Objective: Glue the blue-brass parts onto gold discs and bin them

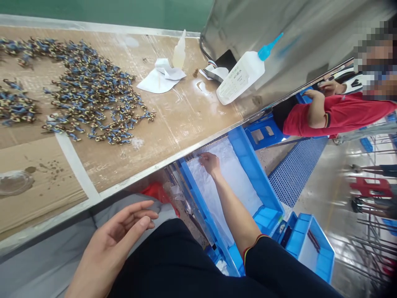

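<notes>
1 left hand (118,238), loosely curled, unclasped, near workbench (186,120); 1 right hand (210,163) inside blue crate (249,163), grip indiscernible; figurines (93,95) on workbench

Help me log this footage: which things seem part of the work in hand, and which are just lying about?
Likely part of the work:
blue bin under the right hand
small figures on the bench
white glue bottle, perhaps

Apparently lying about:
white paper
smaller blue bin
background red stool
</notes>
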